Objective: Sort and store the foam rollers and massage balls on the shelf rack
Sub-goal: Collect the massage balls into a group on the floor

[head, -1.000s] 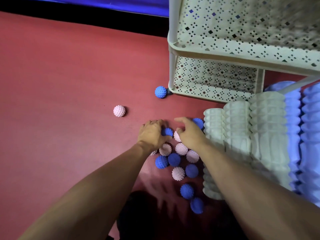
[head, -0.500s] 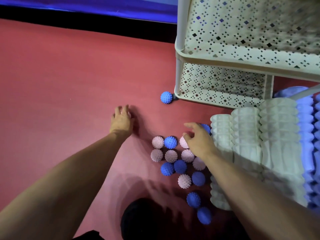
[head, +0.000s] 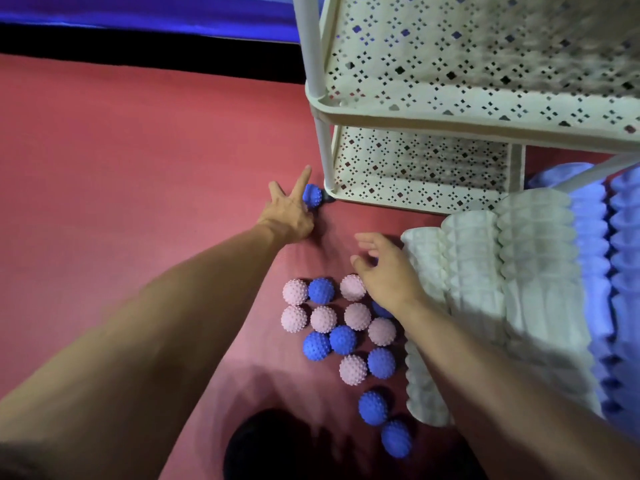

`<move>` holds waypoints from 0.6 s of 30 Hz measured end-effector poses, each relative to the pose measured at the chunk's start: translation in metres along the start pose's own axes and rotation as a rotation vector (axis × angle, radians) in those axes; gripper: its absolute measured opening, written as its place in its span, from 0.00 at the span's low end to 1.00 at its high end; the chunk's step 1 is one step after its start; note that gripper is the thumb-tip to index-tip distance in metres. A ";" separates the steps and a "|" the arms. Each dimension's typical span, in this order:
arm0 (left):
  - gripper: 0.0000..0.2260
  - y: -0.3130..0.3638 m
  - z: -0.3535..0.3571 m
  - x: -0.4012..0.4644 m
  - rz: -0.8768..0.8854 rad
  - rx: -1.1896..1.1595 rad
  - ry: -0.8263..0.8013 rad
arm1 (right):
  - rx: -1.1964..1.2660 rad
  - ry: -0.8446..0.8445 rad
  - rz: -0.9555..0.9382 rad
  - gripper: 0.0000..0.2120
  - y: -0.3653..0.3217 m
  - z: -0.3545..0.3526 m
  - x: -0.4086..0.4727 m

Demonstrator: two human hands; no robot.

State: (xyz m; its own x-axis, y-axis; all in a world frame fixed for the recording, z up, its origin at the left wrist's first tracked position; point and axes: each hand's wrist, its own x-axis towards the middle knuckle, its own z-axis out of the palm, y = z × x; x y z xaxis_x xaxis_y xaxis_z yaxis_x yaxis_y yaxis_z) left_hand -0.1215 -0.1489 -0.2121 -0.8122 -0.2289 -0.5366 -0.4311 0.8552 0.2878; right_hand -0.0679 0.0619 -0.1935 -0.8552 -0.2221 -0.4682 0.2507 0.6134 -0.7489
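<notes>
My left hand (head: pixel 289 214) reaches far forward, two fingers spread and touching a blue spiky ball (head: pixel 313 195) at the foot of the cream perforated shelf rack (head: pixel 415 112). Its palm faces down, so what lies under it is hidden. My right hand (head: pixel 384 271) hovers with fingers apart over the far edge of a cluster of several pink and blue spiky massage balls (head: pixel 343 339) on the red floor. Cream foam rollers (head: pixel 474 271) and blue foam rollers (head: pixel 623 271) lie side by side to the right of the balls.
The rack's lower tier (head: pixel 422 168) and upper tier carry nothing in the part I see. Red floor (head: pixel 121 185) stretches to the left. A dark band and a blue strip (head: pixel 138 15) run along the far edge. A dark shape sits at the bottom centre.
My left hand moved from the lone pink ball on the left forward and right to the blue ball by the rack leg. That pink ball is no longer in sight. My right hand lifted slightly.
</notes>
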 end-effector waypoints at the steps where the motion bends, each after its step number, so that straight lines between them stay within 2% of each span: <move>1: 0.38 0.001 0.000 0.006 -0.035 0.031 -0.019 | 0.010 0.005 0.005 0.19 0.001 -0.002 0.001; 4: 0.34 0.006 0.004 0.011 -0.085 0.104 -0.037 | 0.024 0.012 0.015 0.19 0.005 -0.008 0.003; 7: 0.23 0.010 0.009 0.013 0.025 0.181 0.032 | 0.026 0.012 0.023 0.18 0.006 -0.012 0.004; 9: 0.21 0.006 0.013 0.014 0.063 0.170 0.051 | 0.036 -0.001 0.032 0.18 0.008 -0.012 0.004; 14: 0.21 -0.020 0.018 -0.015 0.007 -0.226 0.092 | 0.038 0.006 0.038 0.17 0.006 -0.018 0.005; 18: 0.20 -0.048 0.021 -0.078 -0.023 -0.331 0.129 | 0.112 0.139 0.053 0.14 -0.003 -0.013 -0.017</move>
State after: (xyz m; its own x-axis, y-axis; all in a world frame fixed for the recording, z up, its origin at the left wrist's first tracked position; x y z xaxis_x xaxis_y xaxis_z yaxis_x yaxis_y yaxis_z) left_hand -0.0288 -0.1625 -0.2005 -0.8344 -0.3214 -0.4477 -0.5370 0.6568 0.5294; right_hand -0.0597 0.0743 -0.1771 -0.8921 -0.0804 -0.4446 0.3392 0.5311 -0.7765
